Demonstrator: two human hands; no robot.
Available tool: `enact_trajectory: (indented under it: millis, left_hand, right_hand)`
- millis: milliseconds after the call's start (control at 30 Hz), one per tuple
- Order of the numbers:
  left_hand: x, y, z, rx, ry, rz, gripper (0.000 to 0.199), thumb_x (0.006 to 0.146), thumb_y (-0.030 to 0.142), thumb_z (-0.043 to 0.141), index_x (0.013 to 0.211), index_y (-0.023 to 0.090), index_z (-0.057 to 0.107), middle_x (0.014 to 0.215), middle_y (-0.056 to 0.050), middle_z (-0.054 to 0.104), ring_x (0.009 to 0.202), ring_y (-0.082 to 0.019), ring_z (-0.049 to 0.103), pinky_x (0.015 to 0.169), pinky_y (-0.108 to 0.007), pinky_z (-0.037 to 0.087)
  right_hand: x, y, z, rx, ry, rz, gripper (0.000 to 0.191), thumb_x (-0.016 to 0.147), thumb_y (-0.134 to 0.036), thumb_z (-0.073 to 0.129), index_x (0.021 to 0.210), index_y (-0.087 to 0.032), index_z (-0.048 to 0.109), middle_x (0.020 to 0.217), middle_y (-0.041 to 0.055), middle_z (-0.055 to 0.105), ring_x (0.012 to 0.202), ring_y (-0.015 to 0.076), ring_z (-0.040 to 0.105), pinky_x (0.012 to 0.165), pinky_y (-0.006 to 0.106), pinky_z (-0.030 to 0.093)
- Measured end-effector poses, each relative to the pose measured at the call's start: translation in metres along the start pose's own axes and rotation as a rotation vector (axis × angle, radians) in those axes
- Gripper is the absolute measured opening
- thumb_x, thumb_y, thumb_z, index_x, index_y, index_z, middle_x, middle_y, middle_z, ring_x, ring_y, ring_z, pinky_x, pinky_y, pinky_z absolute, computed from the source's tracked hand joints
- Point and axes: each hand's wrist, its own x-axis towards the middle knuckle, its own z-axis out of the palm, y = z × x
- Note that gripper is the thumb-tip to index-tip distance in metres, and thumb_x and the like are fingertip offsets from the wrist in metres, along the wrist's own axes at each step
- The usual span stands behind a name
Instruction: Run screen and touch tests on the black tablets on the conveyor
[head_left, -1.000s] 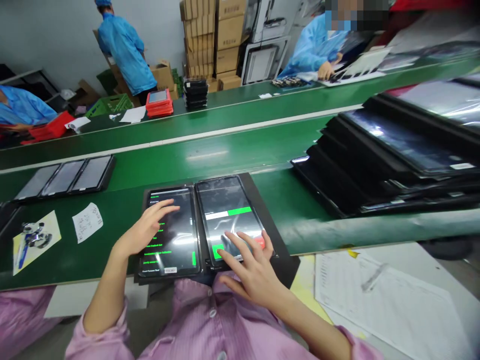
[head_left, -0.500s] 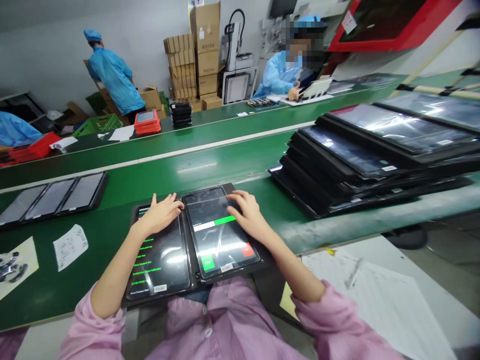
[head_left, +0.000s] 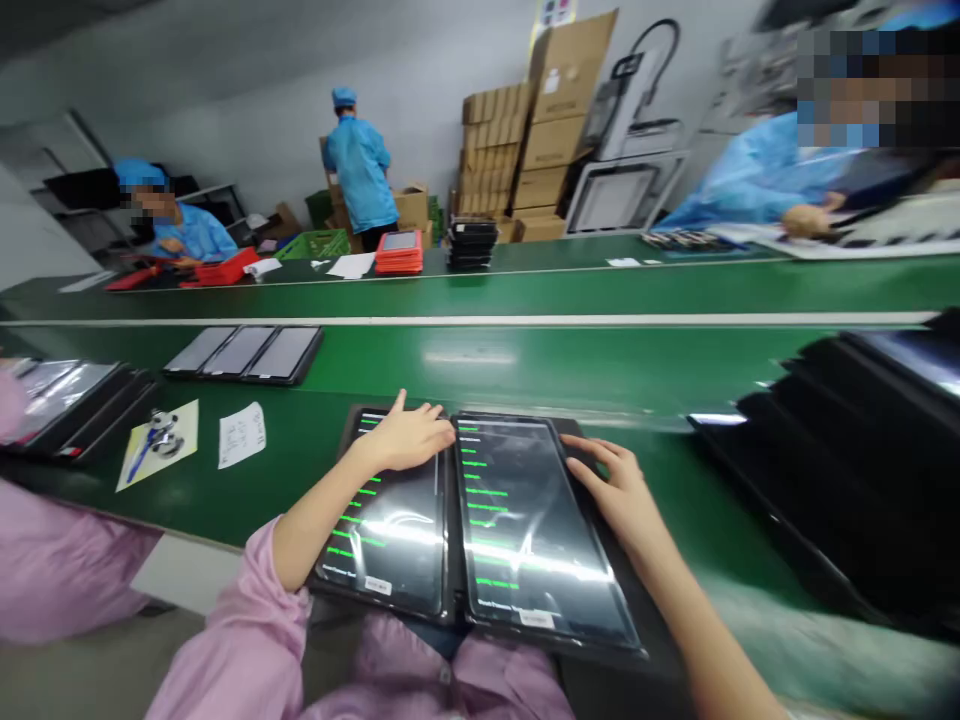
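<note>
Well left of the hands, a white handwritten paper slip [head_left: 242, 435] lies on the green desk [head_left: 480, 370]. The left hand [head_left: 411, 437] spreads loosely over the upper part of a black rectangular tablet with green screen text [head_left: 397, 540]. A second, matching black tablet [head_left: 532, 530] lies between the hands. The right hand [head_left: 615, 485], thumb and fingers slightly parted, meets its upper right edge; whether it grips, I cannot tell. Beyond it rises a black stack of flat devices [head_left: 840, 480].

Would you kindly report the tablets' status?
Left hand over left tablet, partly blocking its screen. Right hand at edge of right tablet. Both screens show green text.
</note>
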Motion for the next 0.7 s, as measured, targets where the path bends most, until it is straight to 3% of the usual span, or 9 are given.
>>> enact_trajectory:
  millis: [100,167,233,300,367,433,500,567,700]
  left_hand:
    - [-0.003,-0.013,-0.003,-0.139,-0.005,0.009,0.05,0.103,0.061,0.034,0.118,0.028,0.069,0.148,-0.01,0.056,0.144,-0.035,0.043,0.119,-0.069,-0.003]
    - [-0.01,-0.036,-0.008,-0.378,0.011,0.016,0.063,0.1,0.071,0.028,0.13,0.03,0.064,0.146,-0.009,0.058,0.141,-0.034,0.047,0.121,-0.064,0.005]
    - [-0.022,-0.068,-0.01,-0.698,0.26,-0.05,0.077,0.094,0.08,0.023,0.129,0.025,0.066,0.135,-0.012,0.066,0.132,-0.034,0.056,0.119,-0.057,0.025]
    - [-0.034,-0.105,-0.007,-0.93,0.7,-0.195,0.085,0.091,0.084,0.022,0.115,0.018,0.07,0.122,-0.017,0.071,0.12,-0.034,0.064,0.108,-0.05,0.042]
    - [-0.044,-0.141,0.002,-0.975,1.031,-0.339,0.08,0.094,0.08,0.024,0.109,0.016,0.068,0.114,-0.018,0.071,0.111,-0.03,0.066,0.1,-0.046,0.048]
    - [-0.05,-0.169,0.015,-0.942,1.181,-0.454,0.064,0.099,0.07,0.034,0.111,0.015,0.065,0.107,-0.015,0.07,0.102,-0.024,0.067,0.094,-0.042,0.051]
    - [-0.053,-0.189,0.027,-0.907,1.255,-0.555,0.048,0.1,0.059,0.048,0.113,0.015,0.063,0.102,-0.01,0.068,0.092,-0.02,0.066,0.086,-0.04,0.054]
    - [-0.053,-0.2,0.037,-0.864,1.257,-0.624,0.039,0.099,0.051,0.057,0.113,0.015,0.062,0.102,-0.007,0.066,0.086,-0.018,0.065,0.08,-0.038,0.056]
    - [-0.049,-0.204,0.05,-0.733,1.125,-0.677,0.03,0.098,0.043,0.06,0.107,0.015,0.064,0.099,-0.005,0.066,0.084,-0.017,0.064,0.079,-0.037,0.056]
  right_hand:
    - [0.004,0.002,0.0,-0.003,-0.029,0.026,0.052,0.081,-0.061,0.056,0.116,-0.027,0.073,0.117,0.0136,0.063,0.125,0.0389,0.051,0.109,0.062,0.036]
    - [0.005,0.0,-0.001,0.005,-0.041,0.055,0.056,0.078,-0.064,0.056,0.115,-0.026,0.072,0.115,0.0139,0.064,0.123,0.0407,0.052,0.108,0.063,0.037]
    - [0.006,-0.001,-0.003,0.015,-0.047,0.077,0.057,0.076,-0.066,0.056,0.112,-0.025,0.073,0.114,0.0143,0.065,0.123,0.0418,0.053,0.109,0.063,0.037]
    - [0.006,-0.003,-0.005,0.02,-0.058,0.076,0.057,0.074,-0.067,0.056,0.109,-0.025,0.073,0.116,0.0149,0.065,0.126,0.0419,0.052,0.111,0.062,0.035]
    - [0.006,-0.005,-0.006,0.018,-0.068,0.072,0.057,0.074,-0.066,0.056,0.108,-0.024,0.074,0.118,0.0154,0.064,0.126,0.0418,0.053,0.111,0.06,0.037]
    - [0.007,-0.006,-0.007,0.022,-0.068,0.077,0.056,0.074,-0.066,0.057,0.108,-0.025,0.074,0.118,0.0153,0.064,0.127,0.0422,0.053,0.109,0.06,0.039]
    - [0.007,-0.006,-0.007,0.036,-0.058,0.085,0.054,0.073,-0.066,0.058,0.106,-0.026,0.074,0.116,0.0147,0.064,0.127,0.0425,0.053,0.109,0.06,0.04]
    - [0.008,-0.006,-0.007,0.052,-0.046,0.089,0.053,0.072,-0.066,0.058,0.105,-0.026,0.074,0.114,0.0145,0.065,0.127,0.0427,0.054,0.11,0.061,0.04]
    - [0.008,-0.001,-0.004,0.041,-0.038,0.069,0.05,0.073,-0.064,0.057,0.104,-0.027,0.073,0.111,0.0144,0.067,0.125,0.043,0.055,0.109,0.06,0.041]
